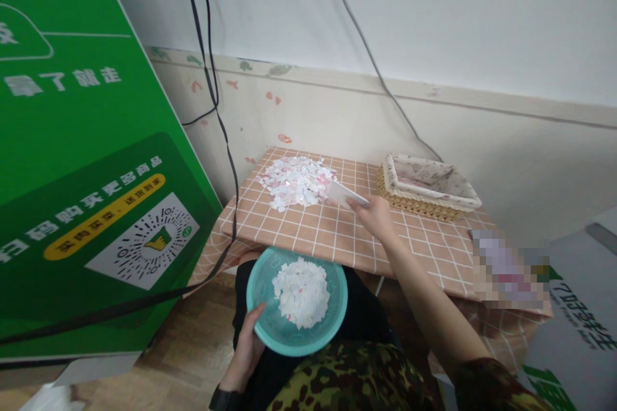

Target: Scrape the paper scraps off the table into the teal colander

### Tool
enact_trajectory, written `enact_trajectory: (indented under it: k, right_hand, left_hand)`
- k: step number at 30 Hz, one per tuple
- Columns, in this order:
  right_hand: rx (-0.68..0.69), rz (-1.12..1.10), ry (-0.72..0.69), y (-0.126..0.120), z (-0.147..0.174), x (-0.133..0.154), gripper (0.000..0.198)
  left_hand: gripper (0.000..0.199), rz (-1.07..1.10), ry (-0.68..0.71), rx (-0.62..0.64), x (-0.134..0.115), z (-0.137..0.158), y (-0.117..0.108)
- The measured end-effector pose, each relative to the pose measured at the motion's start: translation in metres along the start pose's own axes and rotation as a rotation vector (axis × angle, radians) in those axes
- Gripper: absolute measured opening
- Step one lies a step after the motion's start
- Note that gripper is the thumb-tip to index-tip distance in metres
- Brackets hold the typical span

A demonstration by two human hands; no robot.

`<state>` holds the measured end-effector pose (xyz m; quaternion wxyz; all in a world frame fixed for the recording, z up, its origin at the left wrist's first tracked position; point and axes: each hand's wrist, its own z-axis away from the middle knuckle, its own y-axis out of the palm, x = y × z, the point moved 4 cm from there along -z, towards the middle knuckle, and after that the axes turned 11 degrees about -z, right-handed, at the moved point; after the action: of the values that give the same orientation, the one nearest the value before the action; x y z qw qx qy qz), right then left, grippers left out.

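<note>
My left hand (249, 345) grips the rim of a round teal plastic strainer basket (332, 327), its thumb over the edge. The basket rests over my lap, just below the table's front edge. Inside lies a heap of small white paper pieces (301, 292), a few with red or pink marks. Over the table, my right hand (373, 215) is closed on a flat white card (344, 194). The card's far end meets the right side of a loose pile of white and pink paper pieces (294, 183) on the checked tablecloth.
A woven basket with a floral lining (429, 205) stands at the table's back right, near the wall. Black cables hang at the left before a green printed panel (96, 141). A blurred-out item (511, 270) lies at the right end of the brown checked tablecloth (332, 231).
</note>
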<state>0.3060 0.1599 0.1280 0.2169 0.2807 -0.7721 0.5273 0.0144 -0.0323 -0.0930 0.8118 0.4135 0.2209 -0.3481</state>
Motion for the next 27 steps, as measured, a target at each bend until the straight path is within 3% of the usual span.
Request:
enact_trajectory:
  k: [6, 11, 16, 22, 27]
  right_hand:
    - [-0.050, -0.005, -0.009, 0.004, 0.000, -0.007, 0.033]
    - [-0.034, -0.081, -0.005, 0.006, 0.005, -0.008, 0.034]
    - [-0.117, -0.013, 0.043, 0.003, 0.007, -0.009, 0.039]
    - [-0.046, -0.037, 0.003, 0.005, 0.011, -0.004, 0.036]
    - [-0.080, -0.074, 0.056, 0.003, 0.016, -0.006, 0.039]
  left_hand:
    - [0.045, 0.011, 0.002, 0.005, -0.003, 0.003, 0.006]
    - [0.044, 0.019, -0.006, 0.013, -0.004, 0.005, 0.008]
    - [0.042, 0.019, 0.007, 0.011, -0.002, 0.001, 0.005]
    - [0.041, 0.014, 0.014, 0.020, 0.000, 0.000, 0.001]
    - [0.040, 0.004, -0.009, 0.014, 0.002, -0.001, -0.002]
